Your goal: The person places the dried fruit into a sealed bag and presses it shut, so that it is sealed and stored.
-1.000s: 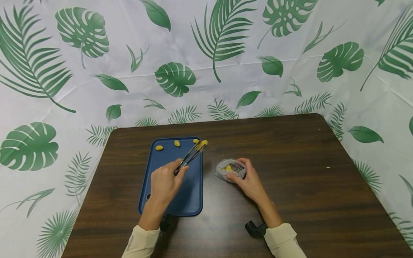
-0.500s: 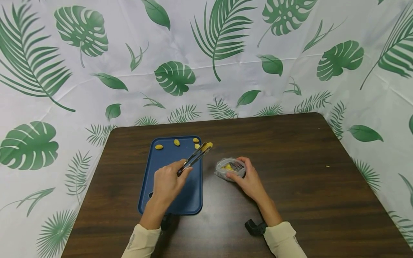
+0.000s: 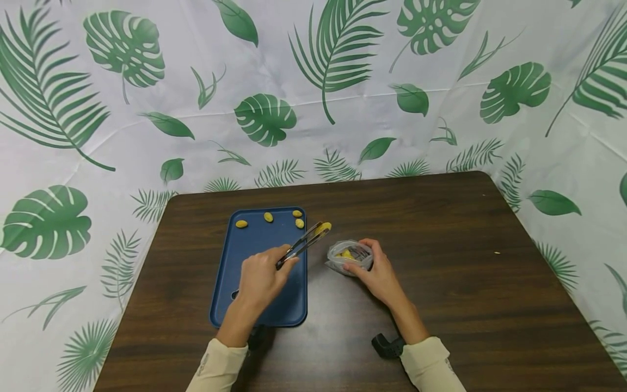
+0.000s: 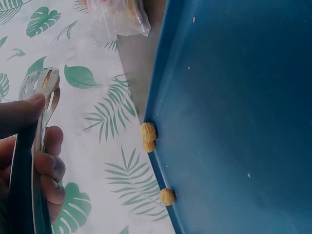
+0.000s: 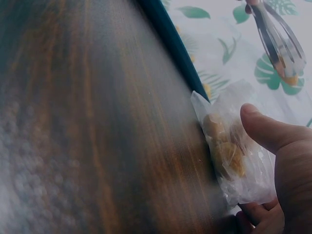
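Observation:
My left hand [image 3: 262, 275] grips metal tongs [image 3: 300, 248] with slotted heads and dark handles. Between the tong heads is a small yellow-brown oval piece [image 3: 324, 228], held above the gap between tray and bag. The right hand [image 3: 381, 276] holds a clear plastic bag [image 3: 335, 265] by its right side, thumb at the near rim, mouth facing up. Inside the bag, the right wrist view shows several rough golden pieces [image 5: 229, 158]. On the blue tray [image 3: 235, 261], several such pieces [image 3: 268, 217] lie along the far edge and far right corner.
A dark wood table [image 3: 465, 261] carries the tray and bag. Behind it hangs a white leaf-print cloth [image 3: 352, 141]. A black wrist device [image 3: 388, 347] sits by the right cuff. Small crumbs dot the tray.
My left hand has carried the tongs and the oval piece to the right and slightly nearer, off the tray's far right corner toward the bag. The right hand and bag stay almost still.

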Motion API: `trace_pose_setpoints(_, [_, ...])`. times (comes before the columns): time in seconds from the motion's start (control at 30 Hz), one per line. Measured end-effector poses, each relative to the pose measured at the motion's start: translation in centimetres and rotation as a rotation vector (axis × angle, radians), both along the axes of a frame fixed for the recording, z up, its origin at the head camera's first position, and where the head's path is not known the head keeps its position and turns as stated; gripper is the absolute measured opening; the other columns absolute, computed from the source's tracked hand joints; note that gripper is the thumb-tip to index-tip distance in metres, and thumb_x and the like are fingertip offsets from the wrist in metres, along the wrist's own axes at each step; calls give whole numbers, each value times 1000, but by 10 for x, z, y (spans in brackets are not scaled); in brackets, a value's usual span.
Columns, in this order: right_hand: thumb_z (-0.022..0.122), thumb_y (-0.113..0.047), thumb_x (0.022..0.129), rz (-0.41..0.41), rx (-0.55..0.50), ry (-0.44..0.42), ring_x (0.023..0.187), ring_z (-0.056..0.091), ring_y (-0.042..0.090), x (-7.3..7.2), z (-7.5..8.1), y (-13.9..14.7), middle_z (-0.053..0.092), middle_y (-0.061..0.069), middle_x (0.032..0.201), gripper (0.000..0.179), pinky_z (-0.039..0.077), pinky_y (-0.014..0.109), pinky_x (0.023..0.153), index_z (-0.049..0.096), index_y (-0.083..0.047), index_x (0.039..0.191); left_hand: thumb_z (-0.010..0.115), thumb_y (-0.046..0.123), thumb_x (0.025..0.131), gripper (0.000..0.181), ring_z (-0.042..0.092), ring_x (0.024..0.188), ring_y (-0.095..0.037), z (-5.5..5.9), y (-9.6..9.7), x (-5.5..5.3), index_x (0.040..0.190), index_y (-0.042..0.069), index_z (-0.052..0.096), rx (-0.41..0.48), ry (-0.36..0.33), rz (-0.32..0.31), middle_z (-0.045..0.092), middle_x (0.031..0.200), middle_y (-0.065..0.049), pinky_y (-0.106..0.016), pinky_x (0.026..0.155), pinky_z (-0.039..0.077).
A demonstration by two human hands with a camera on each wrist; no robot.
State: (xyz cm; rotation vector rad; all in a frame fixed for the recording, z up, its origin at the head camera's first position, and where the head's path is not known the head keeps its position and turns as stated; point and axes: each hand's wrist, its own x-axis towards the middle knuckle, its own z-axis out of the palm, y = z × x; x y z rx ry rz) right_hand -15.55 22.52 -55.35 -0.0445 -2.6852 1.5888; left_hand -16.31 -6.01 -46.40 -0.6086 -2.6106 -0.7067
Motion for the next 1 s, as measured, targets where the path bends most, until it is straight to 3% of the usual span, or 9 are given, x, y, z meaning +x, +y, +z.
trace_pose_setpoints(0.23, [83,-46,86,2,8,11,111,61,29,0,-1,0,63,13,130,74,45,47,95,44,-17,143,84,28,86,28,55,54,-10,0,4,2,108,11,80,-22,-30,-11,77,80,-2,-26,49,41])
trace_pose_setpoints(0.57, [83,-45,86,3,7,17,111,61,29,0,-1,1,63,13,130,74,45,48,95,44,-16,142,82,31,88,33,70,63,-16,-3,9,3,114,10,80,-50,-74,-26,80,88,-5,-35,55,54])
trace_pose_setpoints(1.0, [83,-45,86,10,-5,10,106,62,27,0,-1,1,64,13,127,74,47,45,92,44,-16,143,81,32,89,29,70,63,-14,-6,17,5,112,13,80,-75,-99,-51,81,94,-4,-30,53,51])
